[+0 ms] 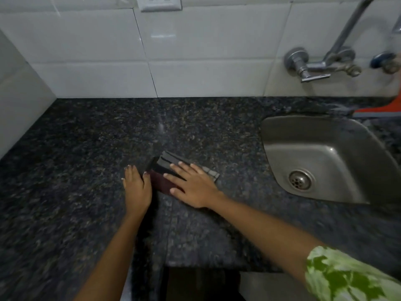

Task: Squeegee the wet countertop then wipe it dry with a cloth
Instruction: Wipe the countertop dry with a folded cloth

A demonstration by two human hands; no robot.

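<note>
Broadly, the dark speckled surface fills most of the view, running from the white tiled wall at the back to its front edge near the person. It looks mostly dull, with only a faint pale streak near the middle, so I judge the squeegee stage done and the drying stage in hand.

Set into the right side is the steel sink, with a tap on the wall above it. That is the natural place to push water off the stone. Behind the sink, at the far right, lies an orange tool, blurred and cut off by the frame; it may be the squeegee, parked out of the way, but I cannot tell.

Near the middle, left of the sink, lies the cloth, folded flat into a dark pad with a grey part and a maroon part. Folding probably gives a thick, even face for soaking up moisture.

Both hands lie flat. The right hand rests on the cloth with fingers spread, pressing it down so it can slide. The left hand lies on the stone just beside the cloth's left edge, fingers straight and together, thumb at the cloth, likely steadying it.
</note>
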